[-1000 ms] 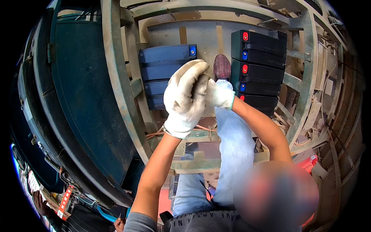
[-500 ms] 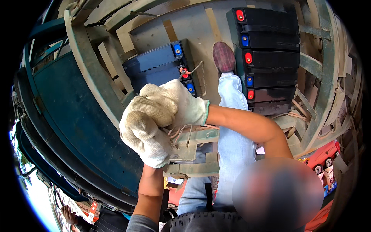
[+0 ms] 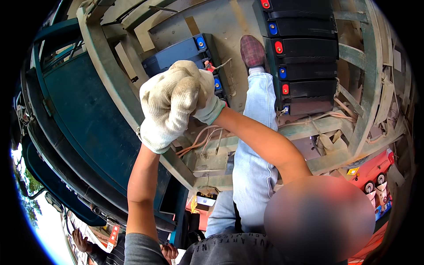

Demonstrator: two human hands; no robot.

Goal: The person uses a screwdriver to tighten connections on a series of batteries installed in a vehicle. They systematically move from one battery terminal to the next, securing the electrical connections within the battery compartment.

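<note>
Both my hands wear off-white knit work gloves and are pressed together over the front of a blue battery. My left hand (image 3: 161, 112) is closed, its fingers curled and soiled with grey. Behind it and partly covered, my right hand (image 3: 205, 95) is closed too. What they grip, if anything, is hidden between the gloves. The blue battery (image 3: 170, 57) has blue and red terminals, and a cable end with a red piece (image 3: 209, 66) sits at one of them. My foot in a plaid shoe (image 3: 253, 51) rests on the metal floor (image 3: 216, 26) beside it.
Several black batteries (image 3: 304, 53) stand in a row at the right. A worn metal frame (image 3: 106, 79) surrounds the bay, with pinkish cables (image 3: 203, 137) along its near bar. A dark teal panel (image 3: 92, 119) lies left. Other people's hands (image 3: 80, 240) show at the lower left.
My gloved hands have moved farther forward, still together, and now cover more of the blue battery. The view has shifted, so the black batteries sit higher. Another person's hand has appeared at the bottom.
</note>
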